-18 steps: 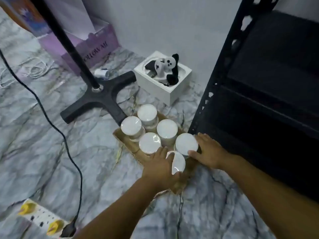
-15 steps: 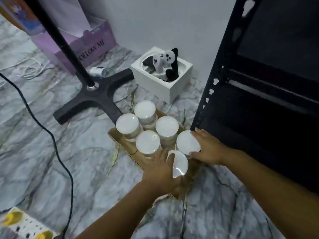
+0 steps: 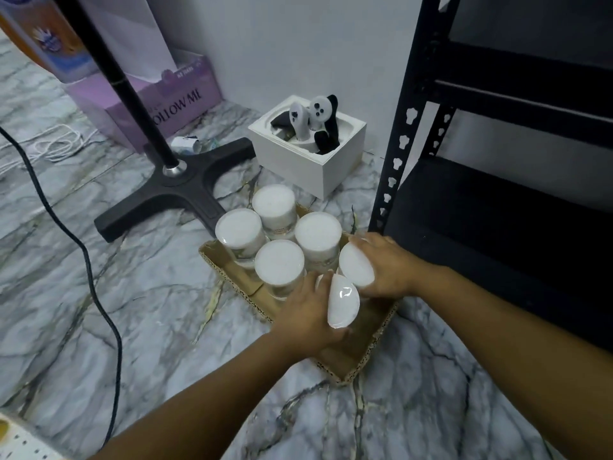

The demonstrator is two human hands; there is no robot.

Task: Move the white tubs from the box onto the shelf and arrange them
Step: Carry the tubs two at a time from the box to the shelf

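Note:
A shallow cardboard box (image 3: 356, 358) lies on the marble floor beside a black metal shelf (image 3: 497, 207). Several white-lidded tubs stand upright in it, the farthest tub (image 3: 274, 203) at the back. My left hand (image 3: 306, 315) grips a tub (image 3: 343, 303) at the box's near side, and that tub is tilted with its lid facing right. My right hand (image 3: 386, 267) wraps around another tub (image 3: 355, 265) at the box's right edge, also tipped.
A black stand with a cross base (image 3: 172, 190) is left of the box. A white box holding a panda toy (image 3: 308, 144) sits behind it. A black cable (image 3: 83, 260) runs along the floor at left. A purple box (image 3: 156, 104) leans by the wall.
Both held tubs have tipped further over, lids turning sideways. The view has moved closer to the box and shelf.

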